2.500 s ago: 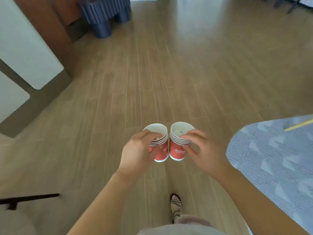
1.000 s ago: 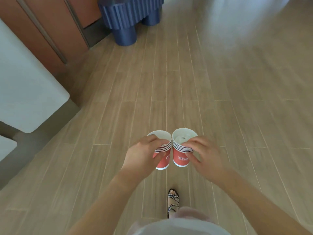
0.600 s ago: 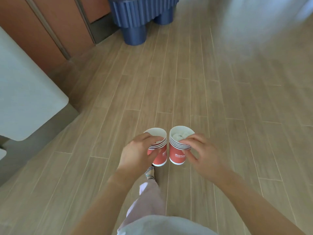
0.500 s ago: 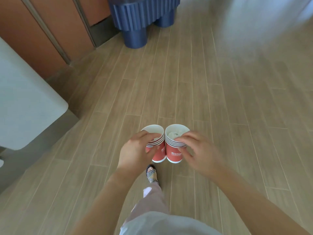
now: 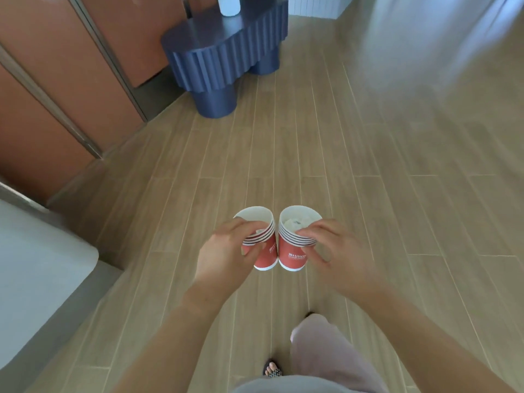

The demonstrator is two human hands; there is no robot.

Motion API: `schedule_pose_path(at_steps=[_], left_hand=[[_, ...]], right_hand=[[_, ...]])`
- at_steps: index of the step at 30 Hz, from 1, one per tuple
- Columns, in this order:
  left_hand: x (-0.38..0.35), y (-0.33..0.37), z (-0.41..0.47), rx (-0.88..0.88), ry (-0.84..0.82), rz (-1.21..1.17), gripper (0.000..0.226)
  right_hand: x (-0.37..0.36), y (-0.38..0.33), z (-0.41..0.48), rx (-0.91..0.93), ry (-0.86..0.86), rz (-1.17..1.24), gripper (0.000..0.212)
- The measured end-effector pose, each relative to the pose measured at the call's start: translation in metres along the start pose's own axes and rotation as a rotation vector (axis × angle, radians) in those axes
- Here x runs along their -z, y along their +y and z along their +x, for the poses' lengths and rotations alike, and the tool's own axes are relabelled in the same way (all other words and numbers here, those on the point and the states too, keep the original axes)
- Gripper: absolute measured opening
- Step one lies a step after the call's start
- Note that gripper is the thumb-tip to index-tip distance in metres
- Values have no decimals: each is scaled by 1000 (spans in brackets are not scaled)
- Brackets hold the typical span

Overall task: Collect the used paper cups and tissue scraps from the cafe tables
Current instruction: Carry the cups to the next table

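Two upright, mouth-up cup stacks (image 5: 292, 249), clamped by left hand (image 5: 226, 252) and right hand (image 5: 341, 251) fingers (image 5: 310, 231).

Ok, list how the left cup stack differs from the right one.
Crumpled tissue shows inside the right stack; the left stack looks plain white inside, partly hidden by the left hand. The right stack's white print faces the camera; the left stack's is mostly hidden. The left hand wraps its stack's wall; the right hand holds the right stack near the rims. Both are nested red paper cups.
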State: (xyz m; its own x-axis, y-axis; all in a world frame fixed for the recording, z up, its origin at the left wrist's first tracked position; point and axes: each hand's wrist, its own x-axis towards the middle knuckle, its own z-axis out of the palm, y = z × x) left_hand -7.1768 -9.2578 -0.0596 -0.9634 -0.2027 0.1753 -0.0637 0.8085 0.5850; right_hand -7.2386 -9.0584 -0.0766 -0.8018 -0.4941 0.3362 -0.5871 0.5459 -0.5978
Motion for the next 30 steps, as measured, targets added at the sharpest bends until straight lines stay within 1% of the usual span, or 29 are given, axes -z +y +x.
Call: schedule_pose_path(at_steps=[5,10,15,18,23,28,30], left_hand=[[-25,-17,121,-30,-38,0,32],[-50,-14,261,-73,-45,2,32],[-64,-11,385,-65,-52,-9,32],[-72,-20,441,-42,-58,-8,32],[-78,-54,530,12,-37,-36,32],[-69,-105,641,4,4,-29,32],[-57,-126,688,-2,9,3,31]], right_hand=[[-6,62,96,-57,25,-22,28],[5,130,215,-56,27,-37,29],[17,186,328,-29,43,-58,28],[12,211,384,-37,44,-40,29],[-13,245,478,-28,-8,-38,29],[-49,268,596,16,-12,-60,30],[-63,271,646,3,-1,-54,30]])
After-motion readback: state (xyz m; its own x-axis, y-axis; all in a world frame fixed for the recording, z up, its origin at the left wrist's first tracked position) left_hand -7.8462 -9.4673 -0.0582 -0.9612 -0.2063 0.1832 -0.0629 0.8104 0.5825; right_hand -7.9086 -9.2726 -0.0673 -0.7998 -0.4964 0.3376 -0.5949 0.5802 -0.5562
